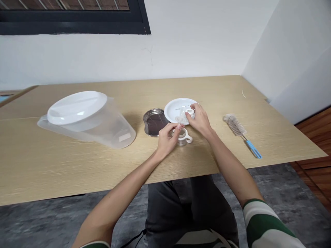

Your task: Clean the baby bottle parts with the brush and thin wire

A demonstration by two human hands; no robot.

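Note:
My left hand [167, 140] is closed in a pinch over a small clear cup [183, 138] with a white rim and a hooked white handle. Whatever sits between its fingertips is too small to make out. My right hand [200, 120] curls its thumb and fingers around a small white round part [190, 112] above the right side of a white plate [170, 109]. Lying on that plate are a clear round piece [179, 119] and a thin needle-like strand [181, 108]. A kidney-shaped steel tray [155, 122] touches or nearly touches the plate's left side.
To the left, a large translucent pitcher [113, 127] with a white lid [77, 107] lies tilted on the wooden table [129, 168]. A bottle brush [236, 125] with a blue handle rests at the right. Farther back is a short white strip [243, 93].

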